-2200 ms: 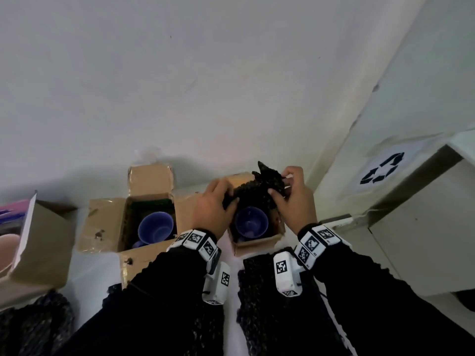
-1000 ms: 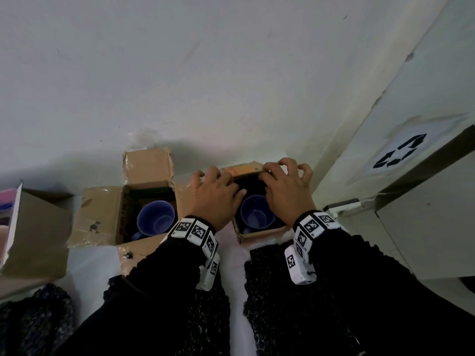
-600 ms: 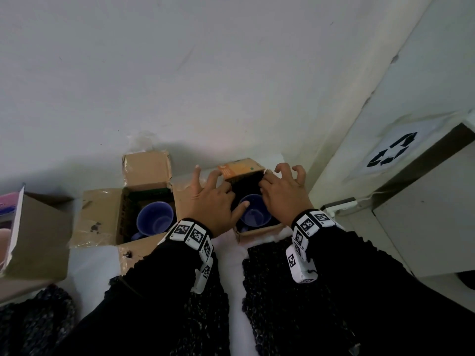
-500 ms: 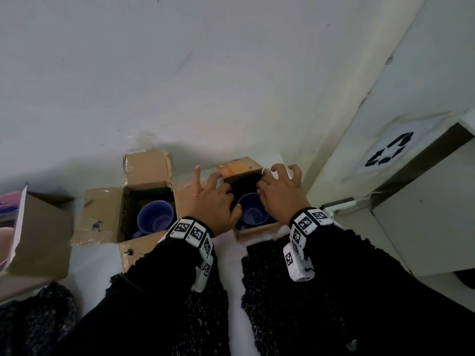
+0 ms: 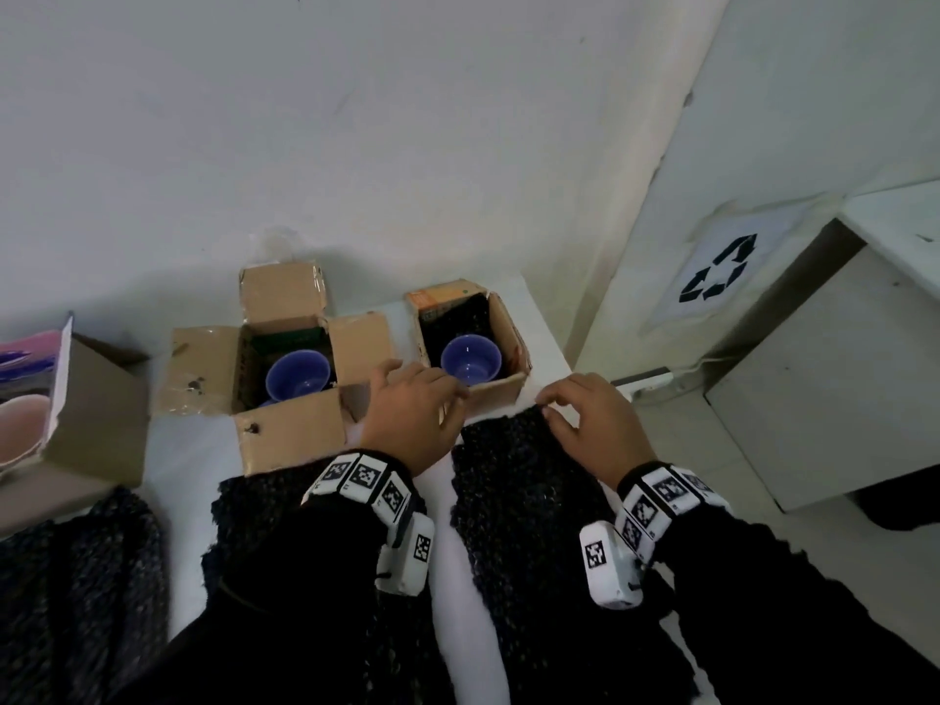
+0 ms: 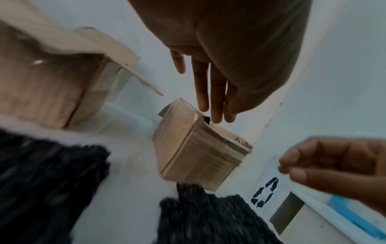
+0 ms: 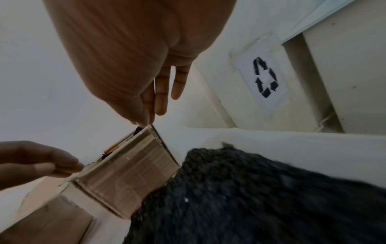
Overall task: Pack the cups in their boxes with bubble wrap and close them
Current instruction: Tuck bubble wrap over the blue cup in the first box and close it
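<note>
Pulling back: both hands have left the right box [image 5: 501, 386], now nearer the body.
Left hand [image 5: 412, 419]: fingers relaxed, empty.
Right hand [image 5: 595, 424]: fingertips loosely curled over the bubble wrap [image 5: 513, 501] edge.
Cup [image 5: 470, 358]: inside the wrap-lined box.

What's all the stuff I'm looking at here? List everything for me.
Small cardboard box: one, brown, open, far right of the table, lined with dark wrap.
Blue cup: one, inside that small box.
Larger cardboard box: one, brown, flaps open, left of the small box.
Second blue cup: one, inside the larger box.
Bubble wrap sheets: several, dark, on the table's near side.
Box at far left: one, brown, pink contents.
Recycling sign: one, black on white, right wall.
Left hand: by the small box's near corner, fingers relaxed.
Right hand: fingers curled over a wrap sheet's edge.
</note>
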Tool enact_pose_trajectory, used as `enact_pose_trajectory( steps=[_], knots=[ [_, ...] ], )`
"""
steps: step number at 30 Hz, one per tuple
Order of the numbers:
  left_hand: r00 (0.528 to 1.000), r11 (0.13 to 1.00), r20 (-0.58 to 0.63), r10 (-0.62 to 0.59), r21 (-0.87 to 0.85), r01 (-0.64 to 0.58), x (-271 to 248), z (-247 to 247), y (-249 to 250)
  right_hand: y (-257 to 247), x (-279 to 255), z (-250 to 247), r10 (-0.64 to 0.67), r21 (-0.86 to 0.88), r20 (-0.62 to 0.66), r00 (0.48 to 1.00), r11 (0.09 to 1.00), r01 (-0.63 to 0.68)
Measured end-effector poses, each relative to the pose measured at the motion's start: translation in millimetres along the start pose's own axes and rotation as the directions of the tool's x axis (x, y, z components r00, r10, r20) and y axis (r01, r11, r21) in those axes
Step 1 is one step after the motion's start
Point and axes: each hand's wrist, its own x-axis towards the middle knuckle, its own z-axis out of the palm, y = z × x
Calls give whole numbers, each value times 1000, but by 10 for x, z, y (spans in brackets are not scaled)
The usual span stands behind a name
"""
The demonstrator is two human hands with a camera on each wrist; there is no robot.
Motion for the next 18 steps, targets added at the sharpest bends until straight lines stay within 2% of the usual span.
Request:
enact_pose_trajectory(
  steps=[2,4,7,9,11,12,14,18],
  knots=[
    [999,994,-49,-8,-105,3,-223,52,97,-4,-343,-34,76,55,34,997,995,-78],
    [1000,985,-3,8,-173,-9,-434,149,185,-1,-675,-10,132,58,100,986,989,-139],
    [981,980,189,43,-197,-5,-715,338,280,21,-1080,122,216,-108,161,963,974,-201],
    [943,981,325,71,-191,-8,-868,455,337,17,-1258,208,339,-278,226,913,921,-272],
    [900,985,428,85,-175,-10,-972,525,396,20,-1373,263,390,-347,274,879,893,-287],
    [884,988,460,84,-151,-15,-1005,538,426,16,-1398,271,374,-334,274,886,901,-277],
    [873,997,484,61,-75,-28,-1036,536,482,22,-1410,276,284,-290,223,932,933,-215],
    [919,1000,393,3,-26,8,-1006,434,572,13,-1363,182,198,-228,137,971,960,-164]
  ],
)
